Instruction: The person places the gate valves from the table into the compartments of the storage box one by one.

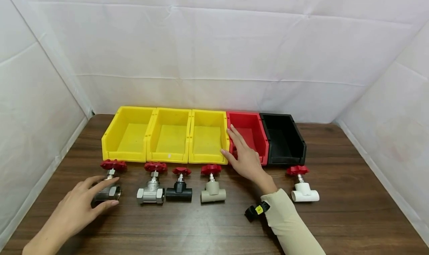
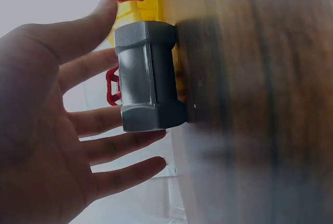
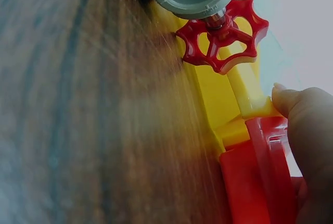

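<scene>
My left hand is at the leftmost metal gate valve, its fingers spread and only slightly bent. In the left wrist view the valve's dark hexagonal body stands before the palm, the fingers passing behind it; whether they touch it cannot be told. My right hand lies over the front left of the red bin, fingers extended. Its thumb reaches the corner of the neighbouring yellow bin. Nearest that hand is a beige plastic valve with a red handwheel.
Another metal valve and a black plastic valve stand in the row. A white valve is at the right. Two more yellow bins and a black bin line the white back wall.
</scene>
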The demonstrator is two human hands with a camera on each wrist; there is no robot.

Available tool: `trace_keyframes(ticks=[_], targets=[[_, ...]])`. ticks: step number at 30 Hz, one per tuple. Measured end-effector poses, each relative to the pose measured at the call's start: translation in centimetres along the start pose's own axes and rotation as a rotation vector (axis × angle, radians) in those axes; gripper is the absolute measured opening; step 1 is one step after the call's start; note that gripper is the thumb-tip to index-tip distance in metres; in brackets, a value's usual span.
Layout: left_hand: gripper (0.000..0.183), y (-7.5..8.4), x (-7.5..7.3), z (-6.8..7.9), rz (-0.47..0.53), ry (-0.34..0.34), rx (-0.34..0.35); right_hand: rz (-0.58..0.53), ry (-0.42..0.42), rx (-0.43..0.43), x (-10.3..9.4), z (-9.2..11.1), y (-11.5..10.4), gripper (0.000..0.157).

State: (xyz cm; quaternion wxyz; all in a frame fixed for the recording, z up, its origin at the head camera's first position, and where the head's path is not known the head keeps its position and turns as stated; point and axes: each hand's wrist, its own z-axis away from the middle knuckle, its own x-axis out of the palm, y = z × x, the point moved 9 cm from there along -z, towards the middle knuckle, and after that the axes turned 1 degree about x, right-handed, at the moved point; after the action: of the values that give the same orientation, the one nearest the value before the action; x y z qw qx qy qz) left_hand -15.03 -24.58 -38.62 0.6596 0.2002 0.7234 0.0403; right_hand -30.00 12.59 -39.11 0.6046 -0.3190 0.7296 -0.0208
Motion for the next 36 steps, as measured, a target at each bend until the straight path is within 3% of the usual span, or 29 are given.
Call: trace_keyframes(ticks=[9,20,28,36], targets=[[0.052,-0.2,0.5,-0.5,-0.008,-0.034,0.051,0.005,0.026,-0.026,-0.2,0.0,0.1,0.074],[0.054,0.3,0.2,-1.2,-0.036,0.004,0.158,0.008,0.041,-0.042,0.1,0.0,0.3,0.074],[0.052,0.0,0.6,-1.4,-0.038,-0.054,0.144,0.014,0.043,-0.047,0.0,0.0,0.2,0.074],[0.047,0.5,0.4,-1.4,-0.063,-0.019,0.221,0.020,0.036,-0.032,-0.1,0.1,0.1,0.074]])
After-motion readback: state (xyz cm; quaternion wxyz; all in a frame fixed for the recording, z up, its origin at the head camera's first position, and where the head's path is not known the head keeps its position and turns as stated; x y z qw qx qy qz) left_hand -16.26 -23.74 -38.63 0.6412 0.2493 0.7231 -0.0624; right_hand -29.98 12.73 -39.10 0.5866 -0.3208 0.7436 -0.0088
